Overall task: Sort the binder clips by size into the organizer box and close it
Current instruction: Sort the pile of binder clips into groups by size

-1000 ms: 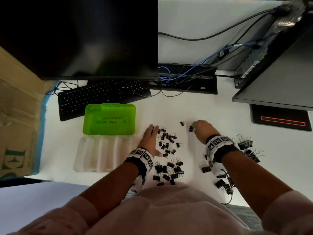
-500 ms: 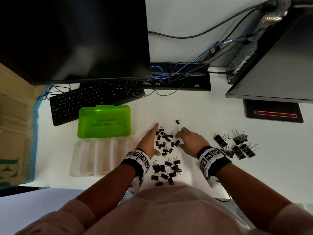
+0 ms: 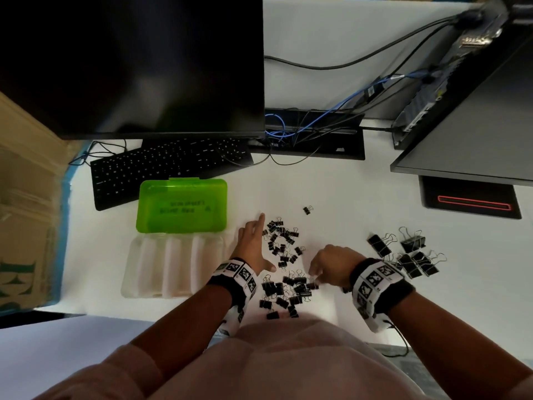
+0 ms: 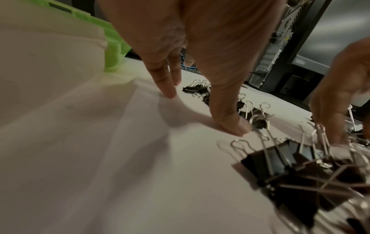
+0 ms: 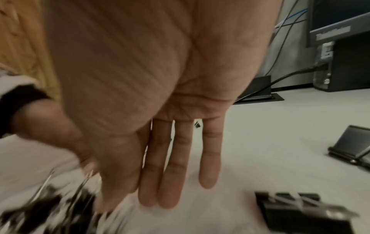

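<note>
The organizer box lies open at left, its green lid [image 3: 181,207] flipped back behind the clear divided tray [image 3: 173,264]. Black binder clips lie on the white desk in three groups: small ones [image 3: 281,238], medium ones [image 3: 288,290] near my body, and large ones [image 3: 403,255] at right. One small clip [image 3: 308,209] lies apart, farther back. My left hand [image 3: 253,241] rests flat beside the small clips, its fingertips [image 4: 168,93] on the desk. My right hand [image 3: 326,262] reaches down with straight fingers [image 5: 166,174] and touches the medium clips [image 4: 300,166].
A black keyboard [image 3: 161,168] and a dark monitor [image 3: 129,64] stand behind the box. A cable tray [image 3: 314,134] with blue wires sits at the back, a computer and second monitor [image 3: 476,125] at right, a cardboard box [image 3: 26,203] at left.
My right hand has drawn back from the far small clips to the medium pile near my body. The left hand has stayed beside the small clips.
</note>
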